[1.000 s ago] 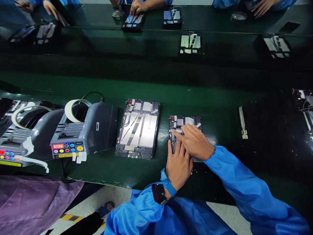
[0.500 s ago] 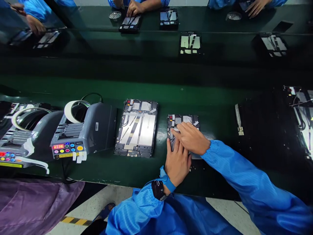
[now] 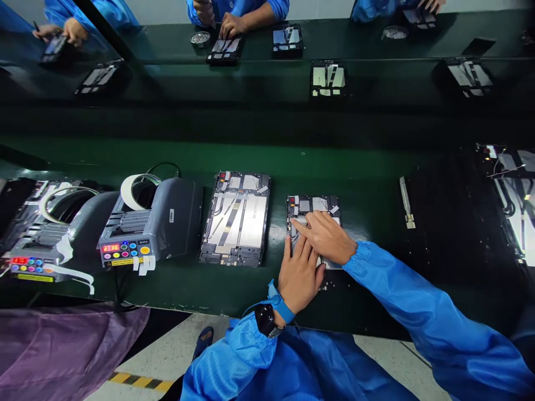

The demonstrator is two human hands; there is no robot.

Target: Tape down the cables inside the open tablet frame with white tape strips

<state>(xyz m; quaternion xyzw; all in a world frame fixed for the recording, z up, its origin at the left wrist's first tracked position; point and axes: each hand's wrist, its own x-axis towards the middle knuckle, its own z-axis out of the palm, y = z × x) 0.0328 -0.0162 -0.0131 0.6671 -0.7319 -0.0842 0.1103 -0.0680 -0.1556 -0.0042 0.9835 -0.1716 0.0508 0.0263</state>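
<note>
An opened tablet (image 3: 319, 204) lies flat on the green bench, partly hidden by both hands. My left hand (image 3: 299, 273), with a watch and a blue strap at the wrist, rests on its lower left part, fingers spread. Above it my right hand (image 3: 328, 236) lies across the tablet, its index finger stretched to the left edge and touching there; the other fingers are bent and partly hidden. To the left is a larger-looking opened tablet (image 3: 236, 220) with a silver middle, which neither hand touches.
Two grey tape dispensers (image 3: 167, 223) (image 3: 90, 223) stand at the left. A black panel (image 3: 451, 223) and another opened device (image 3: 520, 206) lie at the right. Across the bench, people in blue sleeves handle devices near a round metal dish (image 3: 200, 38). Small bits lie by my left hand.
The camera view has shifted slightly. Both hands stay on the tablet in nearly the same pose. At the far left, a person's hands have moved up and now hold a device.
</note>
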